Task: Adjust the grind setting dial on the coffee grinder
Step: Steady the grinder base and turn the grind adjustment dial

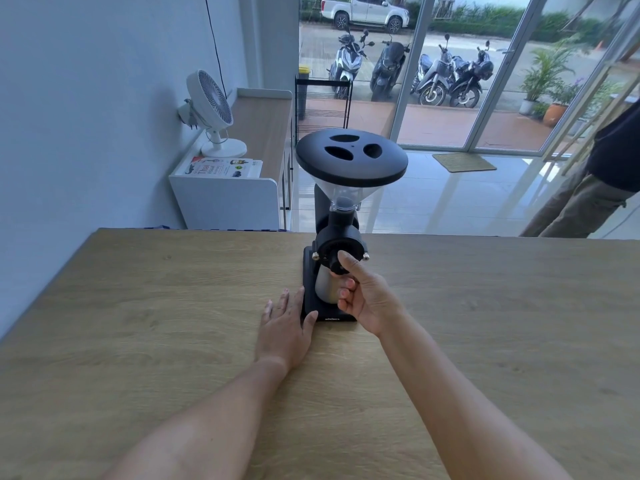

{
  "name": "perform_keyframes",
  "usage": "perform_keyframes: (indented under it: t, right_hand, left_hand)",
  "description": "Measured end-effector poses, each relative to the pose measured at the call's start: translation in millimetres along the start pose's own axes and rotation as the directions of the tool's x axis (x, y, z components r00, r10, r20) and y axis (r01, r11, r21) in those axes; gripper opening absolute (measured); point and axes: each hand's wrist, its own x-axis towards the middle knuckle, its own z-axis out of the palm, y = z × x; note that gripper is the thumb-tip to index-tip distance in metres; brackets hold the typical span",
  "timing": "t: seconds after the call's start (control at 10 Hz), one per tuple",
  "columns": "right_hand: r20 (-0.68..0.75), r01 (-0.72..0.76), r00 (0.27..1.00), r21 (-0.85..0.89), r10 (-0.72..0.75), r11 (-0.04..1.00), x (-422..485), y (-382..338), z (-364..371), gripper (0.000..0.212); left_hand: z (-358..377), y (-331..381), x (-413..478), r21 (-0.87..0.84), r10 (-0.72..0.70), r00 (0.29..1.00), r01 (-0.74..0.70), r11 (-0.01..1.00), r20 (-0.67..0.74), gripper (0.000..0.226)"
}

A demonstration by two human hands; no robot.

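A black coffee grinder (pixel 341 237) stands at the far middle of the wooden table (pixel 138 306), with a clear funnel hopper under a wide black lid (pixel 351 154). On its round front face sits the black grind dial (pixel 335 263). My right hand (pixel 367 296) pinches that dial between thumb and fingers. A metal cup (pixel 325 285) stands on the grinder's base below the dial, partly hidden by my fingers. My left hand (pixel 285 327) lies flat on the table with fingers spread, its thumb against the left front corner of the base.
The table's far edge runs just behind the grinder. Beyond it stand a white cabinet (pixel 225 199) with a small white fan (pixel 211 112) and a book. A person (pixel 595 174) stands at the right. Glass doors face parked motorbikes.
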Motion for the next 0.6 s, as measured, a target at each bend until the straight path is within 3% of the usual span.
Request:
perform_keyframes:
  t: [0.4, 0.6]
  right_hand:
    - [-0.027, -0.003, 1.000, 0.003, 0.003, 1.000, -1.2, 0.5, -0.2, 0.061]
    - [-0.013, -0.009, 1.000, -0.082, 0.008, 0.997, -8.0, -5.7, 0.4, 0.068]
  left_hand:
    - [-3.8, 2.0, -0.6, 0.005, -0.002, 1.000, 0.002, 1.000, 0.010, 0.065]
    - [-7.7, 1.5, 0.9, -0.055, -0.016, 0.997, 0.020, 0.998, 0.077, 0.064]
